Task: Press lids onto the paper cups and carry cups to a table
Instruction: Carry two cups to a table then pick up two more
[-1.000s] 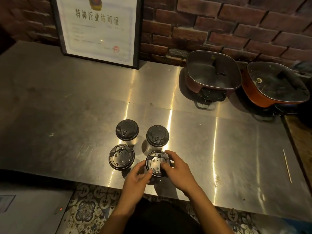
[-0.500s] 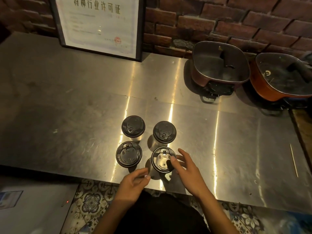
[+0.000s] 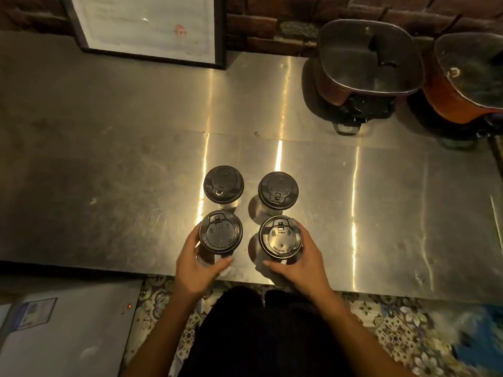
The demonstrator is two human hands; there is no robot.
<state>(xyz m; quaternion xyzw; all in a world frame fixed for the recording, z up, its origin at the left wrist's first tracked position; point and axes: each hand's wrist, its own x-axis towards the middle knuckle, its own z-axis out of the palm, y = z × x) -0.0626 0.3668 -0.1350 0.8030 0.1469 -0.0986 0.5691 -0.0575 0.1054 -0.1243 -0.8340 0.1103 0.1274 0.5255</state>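
— Hands, left and right: what does each hold?
— Left hand (image 3: 194,265) curls round the near-left cup (image 3: 220,232), fingers on its left wall and thumb across the near side. Right hand (image 3: 296,265) grips the near-right cup (image 3: 281,237) in mirror fashion. Both cups are at the front edge of the steel counter (image 3: 109,159); whether they rest on it or are lifted cannot be told.
— Materials and shapes?
— Four paper cups form a square, the far-left cup (image 3: 228,205) and far-right cup (image 3: 268,212) behind the held pair, none touching. Each carries one of the round black plastic lids (image 3: 278,187), with a raised rim and a small sip tab. The counter is brushed sheet metal, scuffed, crossed by a seam and by bright streaks of reflected light.
— Any legible writing?
— Raised letters on the near-right cup's lid appear to read CAUTION; its other marks are too small. A framed certificate (image 3: 152,25) leaning on the brick wall (image 3: 258,23) shows a red seal, its text blurred.
— Edges and open room?
— Bare metal extends to the left and right of the cups. A dark square pan (image 3: 367,58) and an orange pan (image 3: 468,85), both under glass covers, sit at the far right by the wall, well apart from the cups. A thin stick (image 3: 496,216) lies near the right edge. Below the front edge are patterned floor tiles (image 3: 394,322) and a grey box (image 3: 68,330) with a small red light
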